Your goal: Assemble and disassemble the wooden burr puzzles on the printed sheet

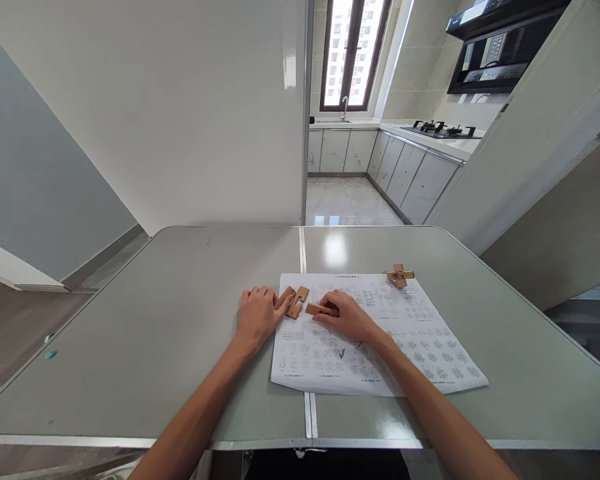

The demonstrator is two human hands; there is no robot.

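Note:
On a printed instruction sheet lie several brown wooden puzzle pieces. My left hand rests at the sheet's upper left edge, its fingers on one wooden puzzle piece. Right beside that piece is a notched wooden puzzle piece, which neither hand covers. My right hand holds another wooden puzzle piece between thumb and fingers, just above or on the paper. Toward the sheet's upper right corner sits a cross-shaped group of joined wooden pieces.
A grey-green folding table with a metal seam down its middle bears the sheet. Near its left edge is a small teal bit. Beyond the table are a white wall panel and a kitchen with a gas stove.

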